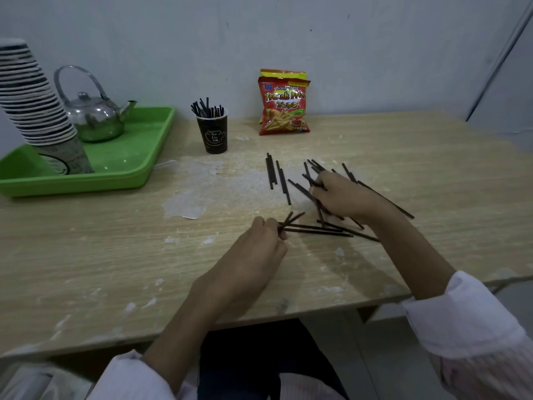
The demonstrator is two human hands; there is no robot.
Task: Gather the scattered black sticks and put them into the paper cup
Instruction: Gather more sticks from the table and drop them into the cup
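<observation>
Sticks (281, 180) mostly lie scattered; some stand in far paper cup (212, 134); my left hand (256, 249) and right hand (343, 197) each pinch few

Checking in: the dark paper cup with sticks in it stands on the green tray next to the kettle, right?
Not quite. The head view shows the paper cup, already holding some sticks, standing on the bare table just right of the green tray. The kettle is on the tray.
</observation>
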